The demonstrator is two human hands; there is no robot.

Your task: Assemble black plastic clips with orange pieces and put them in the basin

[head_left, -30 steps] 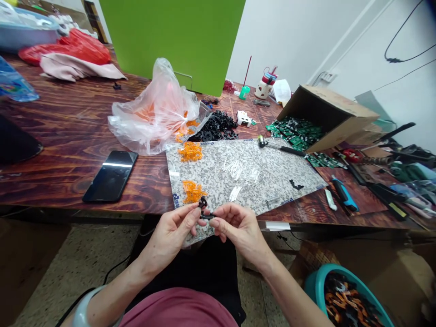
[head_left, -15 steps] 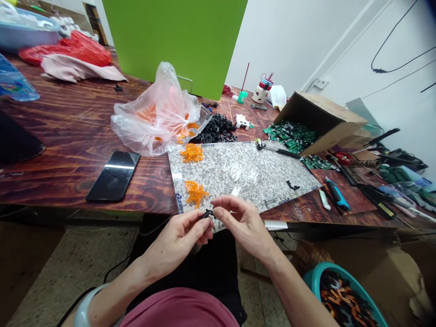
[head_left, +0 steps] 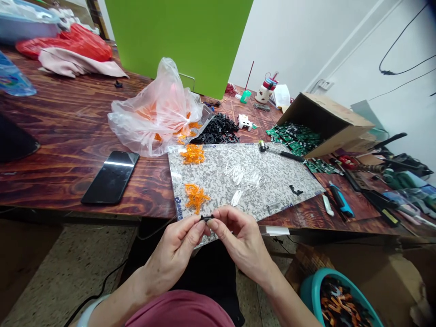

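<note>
Between my two hands is a small black plastic part (head_left: 206,218), held just above the near edge of a speckled stone board (head_left: 218,181). My left hand (head_left: 179,243) pinches its left end between thumb and fingers. The thumb and fingers of my right hand (head_left: 240,236) are closed on its right end. Fingertips cover much of the part. Two small heaps of orange plastic pieces (head_left: 196,198) lie on the board's left side, the nearer one just beyond my left fingers. Thin white strips (head_left: 236,175) are scattered mid-board. Another black piece (head_left: 295,190) rests near the board's right corner.
A hammer (head_left: 281,152) lies along the board's far edge, near a cardboard box (head_left: 335,113) spilling green circuit boards. Behind the board are a heap of black parts (head_left: 220,128) and a plastic bag (head_left: 153,113). A phone (head_left: 111,177) lies left; a teal tub (head_left: 308,290) stands below right.
Both hands still hold the black part, which now sits level between the fingertips. The right fingers have closed in on its end. The view has shifted slightly.
</note>
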